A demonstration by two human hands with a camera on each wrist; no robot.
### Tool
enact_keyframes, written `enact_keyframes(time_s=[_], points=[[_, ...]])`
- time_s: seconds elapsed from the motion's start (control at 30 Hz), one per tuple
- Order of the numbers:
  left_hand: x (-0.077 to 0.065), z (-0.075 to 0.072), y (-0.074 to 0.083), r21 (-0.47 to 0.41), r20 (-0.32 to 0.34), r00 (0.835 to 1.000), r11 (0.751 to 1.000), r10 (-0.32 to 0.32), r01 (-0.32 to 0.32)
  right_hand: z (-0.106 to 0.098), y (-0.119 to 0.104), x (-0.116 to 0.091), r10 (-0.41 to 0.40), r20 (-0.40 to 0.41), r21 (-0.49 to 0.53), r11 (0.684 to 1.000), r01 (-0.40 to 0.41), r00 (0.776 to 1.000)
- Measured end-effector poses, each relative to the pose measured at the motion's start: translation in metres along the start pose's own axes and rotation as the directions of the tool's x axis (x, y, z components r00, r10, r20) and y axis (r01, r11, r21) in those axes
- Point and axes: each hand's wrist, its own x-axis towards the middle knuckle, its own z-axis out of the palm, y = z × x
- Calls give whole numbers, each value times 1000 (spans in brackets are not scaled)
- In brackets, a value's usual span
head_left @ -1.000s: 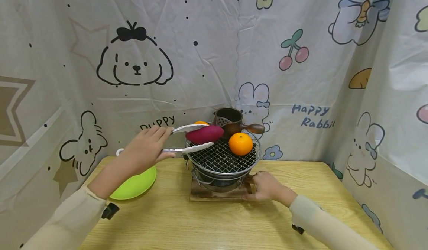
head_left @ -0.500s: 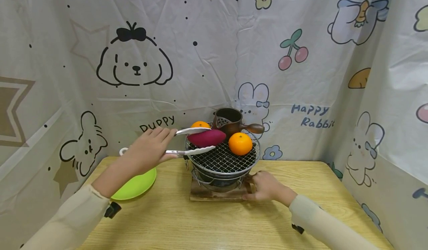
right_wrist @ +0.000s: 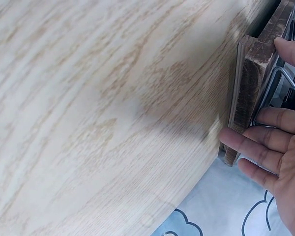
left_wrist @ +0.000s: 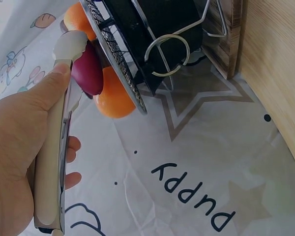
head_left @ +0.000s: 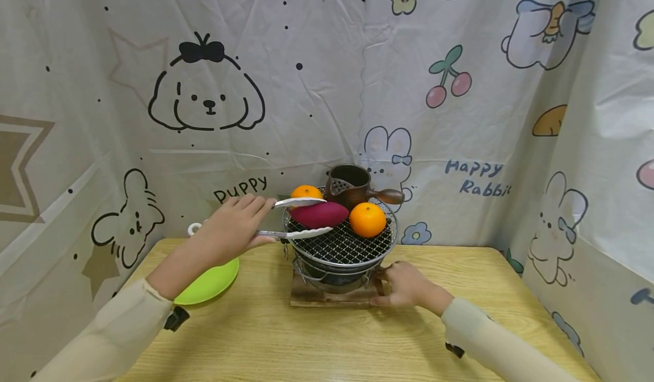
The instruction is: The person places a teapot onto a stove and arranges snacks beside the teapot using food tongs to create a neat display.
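Note:
My left hand (head_left: pixel 227 226) grips a pair of metal tongs (head_left: pixel 309 233), their arms spread on either side of a purple sweet potato (head_left: pixel 319 216). The sweet potato appears to lie on the round wire mesh (head_left: pixel 342 250) of a small tabletop grill, and a gap shows between it and the nearer tong arm. In the left wrist view, the thumb lies along the pale handle of the tongs (left_wrist: pixel 48 162). At the grill's lower right, my right hand (head_left: pixel 409 285) holds the wooden base (head_left: pixel 327 299), thumb at the front edge. The right wrist view shows fingers against the board's end (right_wrist: pixel 250 88).
One orange (head_left: pixel 368 221) sits at the mesh's right, another orange (head_left: pixel 305 191) behind the sweet potato. A brown side-handled pot (head_left: pixel 357 193) stands at the back of the mesh. A green plate (head_left: pixel 209 284) lies on the wooden table (head_left: pixel 255 336), left. Printed cloth (head_left: pixel 317 104) hangs behind.
The left hand and tongs have moved slightly right and down along with the sweet potato, uncovering more of the rear orange. The right hand has stayed on the base.

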Motion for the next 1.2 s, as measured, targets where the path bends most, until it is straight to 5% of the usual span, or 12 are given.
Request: enact_keyframes(time_s=[1.2], points=[[4,9,3,1,20,1000,1000,21,-21,1,-1,-2,-5,-23,-9,1000,5,1000]])
